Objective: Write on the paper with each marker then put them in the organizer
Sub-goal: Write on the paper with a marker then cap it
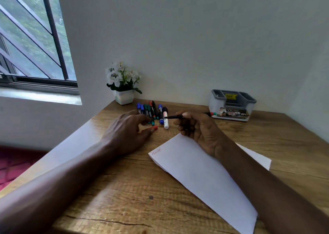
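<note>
My right hand grips a thin black marker, held level above the table with its tip pointing left and a red and green end sticking out to the right. My left hand rests on the table with a small red cap pinched at its fingertips. Several markers with blue, green, red and black caps lie in a row just beyond both hands. A white paper with red writing in its near-left corner lies under my right wrist. The grey organizer stands at the back right, its compartments showing no markers.
A white pot of white flowers stands in the back left corner of the wooden table. A barred window fills the left wall. The white wall runs right behind the table.
</note>
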`<action>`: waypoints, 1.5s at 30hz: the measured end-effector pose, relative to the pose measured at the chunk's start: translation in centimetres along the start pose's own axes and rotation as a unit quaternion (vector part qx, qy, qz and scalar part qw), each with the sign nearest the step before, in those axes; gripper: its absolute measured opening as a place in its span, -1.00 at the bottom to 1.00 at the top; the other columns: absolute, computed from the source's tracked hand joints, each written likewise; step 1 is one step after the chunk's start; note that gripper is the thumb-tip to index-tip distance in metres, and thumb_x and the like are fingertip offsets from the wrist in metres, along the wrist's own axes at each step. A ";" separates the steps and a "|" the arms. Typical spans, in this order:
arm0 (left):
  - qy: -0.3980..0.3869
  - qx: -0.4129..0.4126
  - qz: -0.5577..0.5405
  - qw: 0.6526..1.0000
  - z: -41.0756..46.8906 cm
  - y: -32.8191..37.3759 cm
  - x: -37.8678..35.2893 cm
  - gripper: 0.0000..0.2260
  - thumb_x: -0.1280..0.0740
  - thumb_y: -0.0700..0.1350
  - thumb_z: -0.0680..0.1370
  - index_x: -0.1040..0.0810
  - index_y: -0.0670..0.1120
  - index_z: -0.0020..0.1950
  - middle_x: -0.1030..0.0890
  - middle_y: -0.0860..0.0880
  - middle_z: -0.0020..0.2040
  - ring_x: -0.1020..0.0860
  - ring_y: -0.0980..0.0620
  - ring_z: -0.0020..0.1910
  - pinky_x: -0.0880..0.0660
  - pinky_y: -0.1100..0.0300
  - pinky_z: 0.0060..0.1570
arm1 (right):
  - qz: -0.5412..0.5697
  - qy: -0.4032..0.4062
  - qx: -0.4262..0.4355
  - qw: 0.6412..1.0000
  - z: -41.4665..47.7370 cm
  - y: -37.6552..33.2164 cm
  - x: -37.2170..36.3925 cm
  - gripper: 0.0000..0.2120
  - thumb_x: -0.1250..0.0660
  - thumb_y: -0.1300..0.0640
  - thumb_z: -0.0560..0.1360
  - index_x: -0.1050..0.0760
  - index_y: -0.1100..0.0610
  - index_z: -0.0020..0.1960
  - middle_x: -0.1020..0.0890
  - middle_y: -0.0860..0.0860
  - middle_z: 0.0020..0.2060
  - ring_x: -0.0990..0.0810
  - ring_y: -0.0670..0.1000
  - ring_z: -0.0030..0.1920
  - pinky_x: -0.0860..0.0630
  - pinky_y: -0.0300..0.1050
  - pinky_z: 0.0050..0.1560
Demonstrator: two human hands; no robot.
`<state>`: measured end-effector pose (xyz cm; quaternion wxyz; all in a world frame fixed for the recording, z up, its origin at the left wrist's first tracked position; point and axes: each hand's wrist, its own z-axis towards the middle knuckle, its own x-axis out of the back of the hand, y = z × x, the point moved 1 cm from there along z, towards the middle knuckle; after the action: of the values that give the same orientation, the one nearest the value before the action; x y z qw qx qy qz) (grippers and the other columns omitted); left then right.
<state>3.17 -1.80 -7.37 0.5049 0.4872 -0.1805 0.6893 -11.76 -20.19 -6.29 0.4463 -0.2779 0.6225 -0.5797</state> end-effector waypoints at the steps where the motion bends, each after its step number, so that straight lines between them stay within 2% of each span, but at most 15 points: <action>1: -0.010 0.000 0.009 1.000 0.2 -0.1 -0.1 -0.61 -0.31 0.27 0.54 -0.60 0.12 0.27 -0.56 0.13 0.06 -0.51 0.23 -0.17 -0.48 0.21 -0.18 | -0.006 -0.007 0.004 1.000 0.0 0.0 0.0 -0.80 -0.28 0.23 0.59 -0.69 0.18 -0.04 -0.73 0.12 -0.20 -0.64 0.00 -0.27 -0.57 -0.15 -0.19; 5: -0.026 -0.002 -0.008 1.000 0.3 -0.3 -0.3 -0.76 -0.38 0.19 0.57 -0.67 0.12 0.14 -0.55 0.17 -0.04 -0.47 0.29 -0.18 -0.36 0.33 -0.26 | -0.010 -0.012 0.007 1.000 0.1 0.1 -0.1 -0.81 -0.28 0.25 0.58 -0.69 0.18 -0.02 -0.72 0.11 -0.20 -0.64 0.00 -0.27 -0.57 -0.17 -0.20; 8: -0.010 -0.002 -0.034 0.999 0.2 -0.2 -0.3 -0.80 -0.38 0.16 0.58 -0.65 0.09 0.06 -0.60 0.17 -0.07 -0.51 0.28 -0.17 -0.38 0.34 -0.27 | -0.011 -0.003 0.008 1.000 0.1 0.1 -0.2 -0.81 -0.28 0.24 0.58 -0.67 0.21 0.03 -0.73 0.11 -0.20 -0.64 0.00 -0.26 -0.57 -0.16 -0.19; 10: 0.024 0.013 -0.104 0.994 0.1 -0.5 -0.1 -0.87 -0.38 0.11 0.59 -0.64 0.09 0.02 -0.64 0.17 -0.09 -0.57 0.25 -0.17 -0.47 0.29 -0.25 | -0.010 0.007 0.013 1.000 0.0 0.0 -0.2 -0.81 -0.28 0.24 0.58 -0.66 0.23 0.07 -0.73 0.11 -0.19 -0.64 0.01 -0.24 -0.57 -0.15 -0.18; 12: 0.042 0.041 -0.237 0.970 0.0 -0.9 0.5 -0.91 -0.39 0.03 0.59 -0.63 0.06 0.03 -0.69 0.11 -0.11 -0.62 0.17 -0.19 -0.53 0.23 -0.24 | -0.009 0.013 0.021 1.000 -0.1 0.0 -0.3 -0.81 -0.28 0.23 0.58 -0.65 0.22 0.07 -0.73 0.11 -0.18 -0.64 0.01 -0.24 -0.57 -0.15 -0.18; 14: 0.038 0.057 -0.358 0.931 -0.2 -1.2 1.0 -0.87 -0.40 0.00 0.58 -0.65 -0.01 0.08 -0.71 0.02 -0.09 -0.62 0.13 -0.22 -0.53 0.24 -0.28 | -0.010 0.006 0.025 1.000 -0.3 0.0 -0.6 -0.81 -0.28 0.22 0.58 -0.67 0.19 0.04 -0.73 0.10 -0.18 -0.64 0.00 -0.23 -0.55 -0.14 -0.16; 17: 0.036 0.051 -0.426 0.903 -0.5 -1.2 1.3 -0.87 -0.39 -0.07 0.60 -0.67 -0.05 0.10 -0.71 -0.06 -0.10 -0.58 0.05 -0.24 -0.52 0.15 -0.27 | -0.015 -0.019 0.026 0.999 -0.7 0.3 -1.2 -0.79 -0.26 0.23 0.58 -0.68 0.15 0.03 -0.73 0.11 -0.15 -0.64 0.00 -0.21 -0.54 -0.14 -0.14; 21: 0.007 0.050 -0.449 0.892 -0.5 -0.9 1.3 -0.88 -0.35 -0.17 0.63 -0.69 -0.07 0.00 -0.70 -0.10 -0.15 -0.55 0.02 -0.27 -0.48 0.09 -0.25 | 0.000 -0.035 0.022 0.999 -0.9 0.3 -1.6 -0.76 -0.24 0.20 0.58 -0.68 0.15 0.05 -0.74 0.14 -0.10 -0.66 -0.01 -0.19 -0.53 -0.14 -0.12; 27: -0.010 0.047 -0.457 0.888 -0.7 -0.8 1.2 -0.85 -0.35 -0.16 0.62 -0.70 0.00 -0.07 -0.70 -0.11 -0.14 -0.54 -0.02 -0.26 -0.47 0.04 -0.22 | -0.006 -0.039 0.023 0.999 -0.8 0.4 -1.5 -0.77 -0.24 0.22 0.58 -0.68 0.15 0.05 -0.74 0.15 -0.09 -0.68 -0.01 -0.17 -0.55 -0.17 -0.12; 35: -0.029 0.040 -0.442 0.896 -0.7 -0.6 1.2 -0.87 -0.38 -0.08 0.61 -0.70 -0.08 0.06 -0.73 -0.08 -0.09 -0.56 -0.03 -0.24 -0.48 0.04 -0.21 | -0.048 -0.061 0.038 0.996 -1.1 0.5 -1.7 -0.75 -0.32 0.18 0.53 -0.67 0.16 0.16 -0.74 0.19 -0.01 -0.68 0.03 -0.07 -0.55 -0.17 -0.08; 38: -0.037 0.033 -0.444 0.895 -0.8 -0.4 1.3 -0.82 -0.40 -0.01 0.58 -0.69 -0.08 0.07 -0.73 -0.08 -0.08 -0.57 -0.04 -0.23 -0.49 0.06 -0.21 | -0.064 -0.065 0.043 0.995 -1.3 0.5 -2.1 -0.79 -0.34 0.16 0.53 -0.67 0.14 0.11 -0.74 0.21 -0.01 -0.68 0.04 -0.10 -0.56 -0.18 -0.10; 41: -0.043 0.027 -0.451 0.891 -0.8 -0.3 1.4 -0.75 -0.42 0.03 0.53 -0.69 -0.10 0.10 -0.73 -0.08 -0.07 -0.57 -0.04 -0.23 -0.50 0.07 -0.22 | -0.048 -0.052 0.057 0.996 -1.3 0.5 -2.5 -0.90 -0.40 0.13 0.49 -0.63 0.13 -0.04 -0.73 0.23 -0.07 -0.66 0.05 -0.18 -0.57 -0.15 -0.15; 43: -0.047 0.029 -0.455 0.889 -0.9 -0.3 1.4 -0.77 -0.43 -0.01 0.54 -0.69 -0.11 0.11 -0.73 -0.09 -0.08 -0.57 -0.02 -0.24 -0.51 0.10 -0.22 | -0.064 -0.047 0.073 0.994 -1.3 0.7 -2.6 -0.92 -0.45 0.09 0.44 -0.68 0.09 -0.12 -0.73 0.19 -0.15 -0.65 0.06 -0.19 -0.57 -0.14 -0.17; 45: -0.053 0.028 -0.460 0.886 -0.9 -0.2 1.4 -0.82 -0.43 -0.08 0.56 -0.69 -0.13 0.10 -0.73 -0.12 -0.09 -0.57 -0.02 -0.24 -0.51 0.12 -0.22 | -0.080 -0.038 0.084 0.992 -1.3 0.9 -2.6 -0.91 -0.47 0.09 0.44 -0.70 0.10 -0.12 -0.71 0.17 -0.21 -0.64 0.05 -0.20 -0.57 -0.14 -0.19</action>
<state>2.89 -0.34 -6.65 0.7414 0.5654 0.0567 0.3570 -11.58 -17.22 -6.60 0.4434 -0.3101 0.5296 -0.6533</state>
